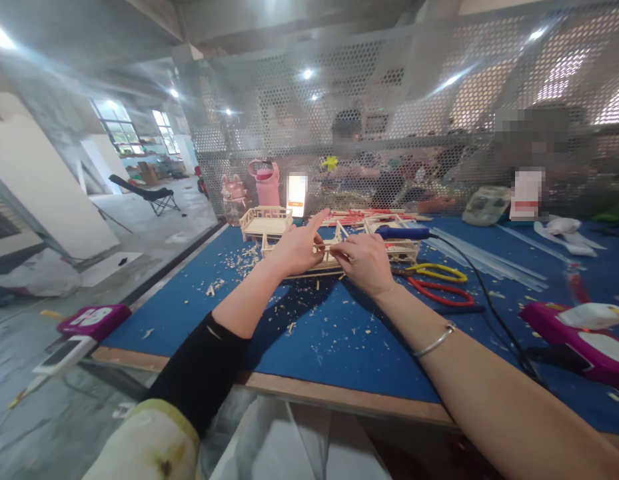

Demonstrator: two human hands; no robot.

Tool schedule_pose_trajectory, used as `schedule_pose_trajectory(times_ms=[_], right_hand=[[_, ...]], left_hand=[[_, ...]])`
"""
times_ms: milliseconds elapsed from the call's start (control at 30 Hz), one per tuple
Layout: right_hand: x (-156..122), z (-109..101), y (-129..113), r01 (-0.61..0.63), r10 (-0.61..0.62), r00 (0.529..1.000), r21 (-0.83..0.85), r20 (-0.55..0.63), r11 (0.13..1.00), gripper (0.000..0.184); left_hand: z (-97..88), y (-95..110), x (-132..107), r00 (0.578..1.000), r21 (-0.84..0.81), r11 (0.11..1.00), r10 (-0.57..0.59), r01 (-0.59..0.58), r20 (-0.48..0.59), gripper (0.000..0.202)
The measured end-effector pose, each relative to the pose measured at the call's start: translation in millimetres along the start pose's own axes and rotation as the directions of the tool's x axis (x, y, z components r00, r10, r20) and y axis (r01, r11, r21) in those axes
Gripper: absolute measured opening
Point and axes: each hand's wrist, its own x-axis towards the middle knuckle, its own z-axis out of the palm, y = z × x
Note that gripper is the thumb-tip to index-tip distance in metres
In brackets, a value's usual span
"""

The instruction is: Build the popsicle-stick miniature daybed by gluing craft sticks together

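Observation:
A small model made of thin pale wooden sticks (403,251) stands near the back of the blue table. My left hand (300,251) rests over its left part, index finger pointing up and away, thumb and other fingers curled in a pinch. From the right, my right hand (365,261) pinches at the same frame, its fingertips close to the left ones around a thin stick. The exact grip is partly covered by the fingers. Behind my left hand sits another wooden stick model (266,225) with railings. A blue-handled tool (404,233) with a black cord lies just beyond my right hand.
Yellow-handled pliers (442,271) and a red-handled pair (443,292) lie right of my right hand. Translucent rods (489,260), red-tipped sticks (356,217) and wood scraps are on the table. A lit phone (296,193), pink bottle (268,185) and perforated screen stand behind.

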Motion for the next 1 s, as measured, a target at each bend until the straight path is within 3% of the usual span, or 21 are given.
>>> schedule_pose_trajectory(times_ms=[200,467,1000], right_hand=[[0.1,-1.7,-0.8,-0.034,0.035,0.999,0.07,-0.012,0.997,0.019],[0.5,-6.3,0.2,-0.165,0.182,0.977,0.142,-0.111,0.976,0.026],[0.1,-5.6,-1.5,-0.216,0.236,0.964,0.151,-0.127,0.965,0.02]], left_hand=[[4.0,-2.8,0.9,1.0,0.0,1.0,-0.022,0.022,-0.021,0.075],[3.5,-1.6,1.3,0.999,0.007,0.999,-0.046,0.046,-0.024,0.078],[2.1,-1.5,0.5,0.999,0.006,0.999,-0.042,0.042,-0.01,0.076]])
